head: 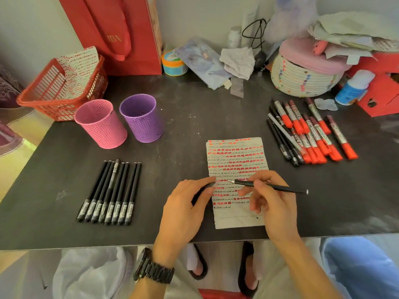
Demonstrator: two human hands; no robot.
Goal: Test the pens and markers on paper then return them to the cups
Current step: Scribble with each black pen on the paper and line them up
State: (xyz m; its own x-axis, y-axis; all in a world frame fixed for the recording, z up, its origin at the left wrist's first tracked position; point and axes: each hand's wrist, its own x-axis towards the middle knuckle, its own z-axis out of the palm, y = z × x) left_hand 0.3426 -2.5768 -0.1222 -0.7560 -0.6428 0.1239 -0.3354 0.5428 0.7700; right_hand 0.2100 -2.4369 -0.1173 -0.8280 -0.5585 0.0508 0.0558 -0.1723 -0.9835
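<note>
The right hand (269, 197) grips a black pen (282, 188) with thumb and curled fingers, just above the paper (235, 156). The pen's long axis runs almost straight across the counter (183, 130). Its uncapped tip points to the left and sits over a line of marks about two thirds of the way down the sheet, and its back end sticks out to the right past the paper's edge. The left hand (185, 203) rests at the paper's left edge and pinches a black pen cap (206, 187) between thumb and forefinger, the other fingers loosely bent. A dark watch (154, 270) is on that wrist.

The paper lies lengthwise away from the person and is filled with rows of red dashes and small black scribbles. Only its near strip is blank.

Left of the hands, a row of black pens (110, 190) lies side by side, long axes running away from the person and labelled ends nearest. To the right, well apart from the paper, a heap of markers (317, 134) lies with red caps toward the person, and a few more black pens (282, 139) lie along its left side.

A pink cup (101, 124) and a purple cup (141, 117) stand upright just beside each other at the far left, in front of a red basket (62, 91).
</note>
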